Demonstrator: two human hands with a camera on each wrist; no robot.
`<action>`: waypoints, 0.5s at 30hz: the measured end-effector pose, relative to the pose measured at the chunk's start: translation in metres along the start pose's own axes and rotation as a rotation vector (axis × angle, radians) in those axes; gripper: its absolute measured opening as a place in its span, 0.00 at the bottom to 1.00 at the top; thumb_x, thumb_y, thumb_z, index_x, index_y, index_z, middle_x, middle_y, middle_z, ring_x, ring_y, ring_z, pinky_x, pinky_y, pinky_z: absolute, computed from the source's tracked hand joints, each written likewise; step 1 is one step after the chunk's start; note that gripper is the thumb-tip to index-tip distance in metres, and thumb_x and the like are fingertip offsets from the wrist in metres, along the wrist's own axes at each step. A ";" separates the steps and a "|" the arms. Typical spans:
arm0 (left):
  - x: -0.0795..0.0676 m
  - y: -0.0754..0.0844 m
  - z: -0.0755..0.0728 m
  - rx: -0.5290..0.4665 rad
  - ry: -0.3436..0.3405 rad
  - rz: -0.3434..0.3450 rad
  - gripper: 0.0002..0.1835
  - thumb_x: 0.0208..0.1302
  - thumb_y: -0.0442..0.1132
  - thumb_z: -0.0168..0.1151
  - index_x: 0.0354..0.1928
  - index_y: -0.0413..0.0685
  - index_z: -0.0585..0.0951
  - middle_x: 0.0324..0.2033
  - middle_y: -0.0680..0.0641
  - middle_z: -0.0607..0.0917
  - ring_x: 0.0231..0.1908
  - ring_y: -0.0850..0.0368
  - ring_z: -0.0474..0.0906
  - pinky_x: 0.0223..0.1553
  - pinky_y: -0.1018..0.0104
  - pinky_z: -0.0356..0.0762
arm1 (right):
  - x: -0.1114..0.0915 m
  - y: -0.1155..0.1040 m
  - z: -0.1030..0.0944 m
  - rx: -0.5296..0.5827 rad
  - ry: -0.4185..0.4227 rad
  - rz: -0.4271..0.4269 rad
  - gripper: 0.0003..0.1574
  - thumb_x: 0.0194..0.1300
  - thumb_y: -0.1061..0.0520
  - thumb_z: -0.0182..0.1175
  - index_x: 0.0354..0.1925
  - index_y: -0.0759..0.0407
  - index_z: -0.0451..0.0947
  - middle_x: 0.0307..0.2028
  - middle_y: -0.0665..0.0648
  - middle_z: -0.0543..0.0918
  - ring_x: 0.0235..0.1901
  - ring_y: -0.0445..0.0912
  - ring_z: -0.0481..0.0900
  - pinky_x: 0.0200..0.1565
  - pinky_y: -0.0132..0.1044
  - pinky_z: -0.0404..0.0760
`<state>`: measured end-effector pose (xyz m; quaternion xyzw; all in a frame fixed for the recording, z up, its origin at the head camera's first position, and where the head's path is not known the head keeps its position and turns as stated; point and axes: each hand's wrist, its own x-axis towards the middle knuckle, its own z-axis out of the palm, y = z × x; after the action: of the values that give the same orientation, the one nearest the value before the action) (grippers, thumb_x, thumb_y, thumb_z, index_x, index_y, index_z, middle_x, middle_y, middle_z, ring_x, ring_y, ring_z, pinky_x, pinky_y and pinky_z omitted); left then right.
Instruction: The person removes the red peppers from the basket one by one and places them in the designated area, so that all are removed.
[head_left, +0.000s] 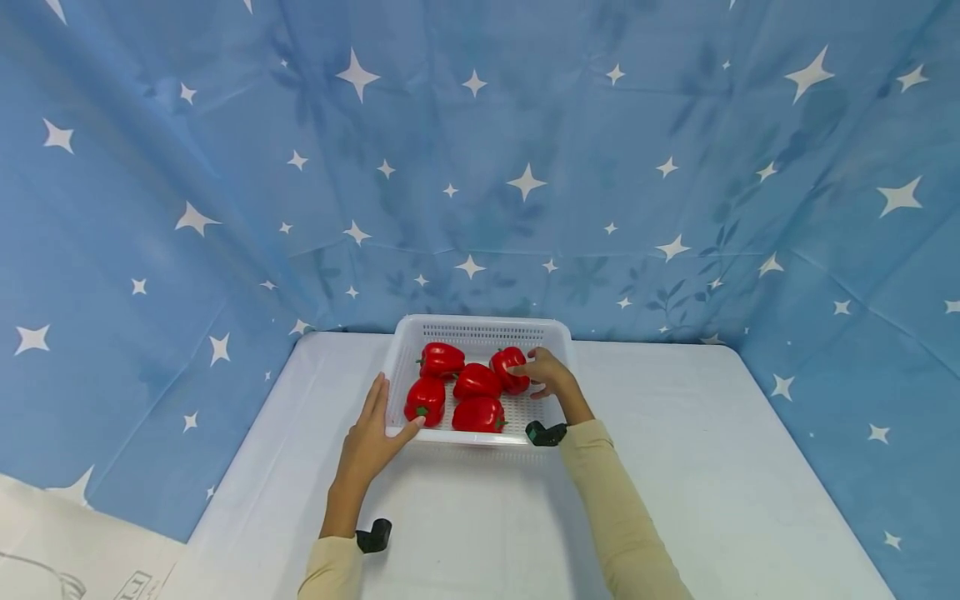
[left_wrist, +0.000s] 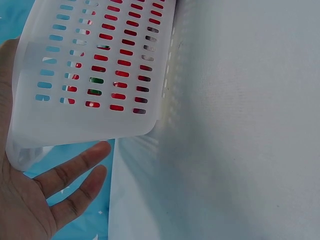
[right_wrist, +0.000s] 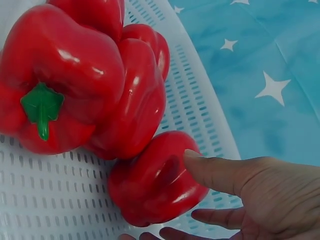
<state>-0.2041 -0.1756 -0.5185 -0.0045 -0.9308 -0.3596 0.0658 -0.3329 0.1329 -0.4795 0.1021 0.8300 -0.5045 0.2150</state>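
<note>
While the right hand (head_left: 553, 378) touches a glossy, lobed red pepper (right_wrist: 150, 185) with its thumb, fingers loose, inside the white basket (head_left: 465, 437) at its right, the left hand (head_left: 367, 446) rests straight-fingered at the near left corner. Four other peppers (head_left: 477, 381) lie leftward; only the left wrist view shows red through the outer wall's (left_wrist: 90, 125) slots.

The person is wearing a pale beige left sleeve (head_left: 332, 568) and matching right sleeve (head_left: 626, 517), both leaving the hands (head_left: 367, 442) (head_left: 551, 375) bare. A compact black left wrist camera (head_left: 374, 536) and a black right wrist camera (head_left: 546, 434), showing a greenish tint, are jutting sideways.
</note>
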 end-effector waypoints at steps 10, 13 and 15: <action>0.001 -0.001 0.001 0.000 0.000 -0.013 0.58 0.52 0.70 0.64 0.78 0.61 0.45 0.78 0.52 0.48 0.71 0.39 0.61 0.51 0.38 0.78 | 0.008 0.001 -0.002 -0.003 -0.023 0.022 0.43 0.64 0.54 0.63 0.69 0.68 0.54 0.65 0.70 0.65 0.62 0.67 0.70 0.51 0.58 0.83; 0.001 -0.001 0.002 0.000 -0.004 -0.021 0.58 0.51 0.70 0.64 0.78 0.62 0.45 0.78 0.52 0.48 0.71 0.39 0.61 0.51 0.38 0.78 | 0.008 0.001 -0.002 -0.003 -0.024 0.024 0.43 0.63 0.55 0.63 0.68 0.69 0.55 0.64 0.71 0.66 0.61 0.66 0.71 0.50 0.58 0.84; 0.000 0.000 0.002 -0.001 -0.004 -0.024 0.58 0.51 0.71 0.64 0.78 0.62 0.45 0.78 0.52 0.48 0.71 0.39 0.62 0.51 0.38 0.78 | 0.009 0.001 -0.002 -0.001 -0.020 0.029 0.43 0.63 0.55 0.64 0.68 0.68 0.55 0.64 0.71 0.67 0.60 0.65 0.71 0.49 0.58 0.84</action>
<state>-0.2045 -0.1742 -0.5199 0.0060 -0.9307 -0.3609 0.0597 -0.3408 0.1350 -0.4837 0.1089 0.8266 -0.5018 0.2304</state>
